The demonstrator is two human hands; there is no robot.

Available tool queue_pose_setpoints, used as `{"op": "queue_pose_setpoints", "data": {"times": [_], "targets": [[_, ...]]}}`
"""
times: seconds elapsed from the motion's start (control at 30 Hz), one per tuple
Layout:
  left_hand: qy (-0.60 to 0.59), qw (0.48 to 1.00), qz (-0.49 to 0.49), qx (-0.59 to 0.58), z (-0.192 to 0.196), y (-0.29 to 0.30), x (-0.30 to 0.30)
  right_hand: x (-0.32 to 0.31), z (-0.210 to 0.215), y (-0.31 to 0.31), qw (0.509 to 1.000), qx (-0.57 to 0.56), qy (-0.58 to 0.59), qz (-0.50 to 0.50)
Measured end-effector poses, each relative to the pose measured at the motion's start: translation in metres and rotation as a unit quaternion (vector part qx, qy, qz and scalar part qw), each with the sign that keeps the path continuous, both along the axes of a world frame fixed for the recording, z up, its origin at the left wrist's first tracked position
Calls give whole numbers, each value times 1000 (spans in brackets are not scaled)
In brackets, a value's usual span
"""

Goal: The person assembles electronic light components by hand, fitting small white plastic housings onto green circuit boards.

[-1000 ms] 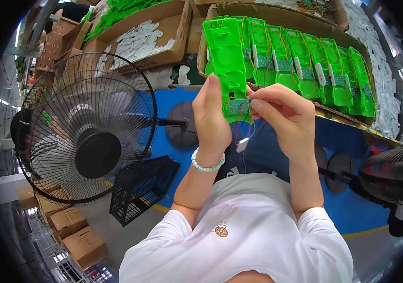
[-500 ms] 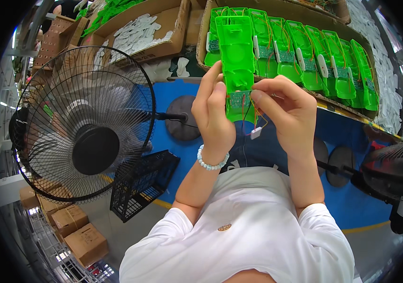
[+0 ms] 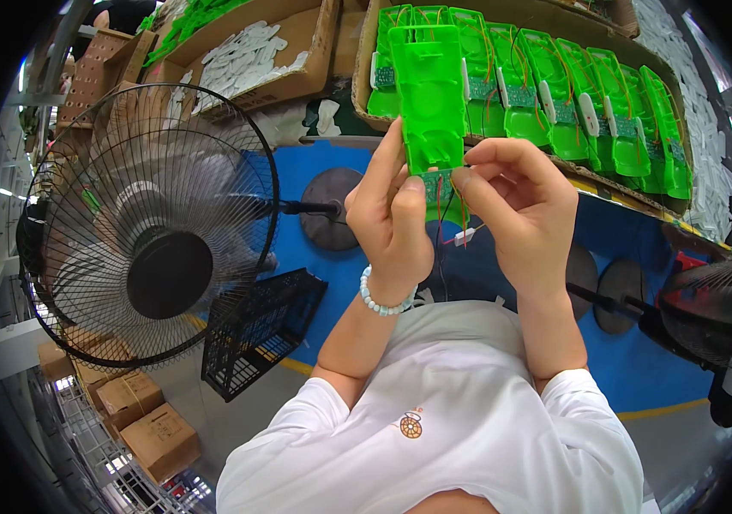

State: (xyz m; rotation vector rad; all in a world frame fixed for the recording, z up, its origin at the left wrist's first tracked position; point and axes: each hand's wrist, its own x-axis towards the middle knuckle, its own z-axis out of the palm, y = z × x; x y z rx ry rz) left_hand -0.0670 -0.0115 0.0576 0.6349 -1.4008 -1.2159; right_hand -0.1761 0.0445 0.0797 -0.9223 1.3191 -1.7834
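A long, bright green plastic housing (image 3: 430, 94) stands upright in front of me, its hollow inner side facing me. My left hand (image 3: 390, 201) is closed round its left edge, thumb lying by a small green circuit board (image 3: 437, 185) at the housing's lower end. Thin red and dark wires run down from the board, and a white plug connector (image 3: 464, 236) dangles below. My right hand (image 3: 525, 201) pinches thumb and forefinger together at the board's right edge. Whatever sits between those fingertips is hidden.
Behind the housing, a cardboard box (image 3: 361, 90) holds a row of similar green housings (image 3: 527, 77) with boards and wires. White plastic parts (image 3: 250, 58) fill another box at far left. A black fan (image 3: 169, 270) stands left, beside a black crate (image 3: 263, 330); another fan (image 3: 717, 300) is right.
My left thumb has slid down from the housing's edge to the board. The wires and white connector have shifted slightly upward, while my right hand stays pinched at the board's edge.
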Motion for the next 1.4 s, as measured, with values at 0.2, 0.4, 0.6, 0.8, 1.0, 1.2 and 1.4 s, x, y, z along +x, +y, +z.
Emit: {"op": "queue_pose_setpoints", "data": {"times": [0.2, 0.4, 0.6, 0.8, 1.0, 1.2, 1.4], "targets": [[-19, 1000, 8, -8, 2, 0, 0, 1, -2, 1, 1000, -4, 11, -3], [-25, 999, 20, 3, 2, 1, 0, -1, -3, 0, 1000, -6, 8, 9], [-22, 1000, 5, 1, 5, 4, 2, -2, 0, 3, 1000, -12, -2, 20], [3, 999, -11, -33, 1, 3, 3, -1, -1, 5, 999, -15, 29, -7], [5, 999, -35, -2, 7, 4, 4, -4, -2, 3, 998, -42, 54, -5], [-13, 1000, 4, -11, 13, 8, 2, -1, 2, 4, 997, -40, 63, 0], [-6, 1000, -11, -16, 14, 7, 6, -10, -3, 2, 995, -55, 80, 29]]}}
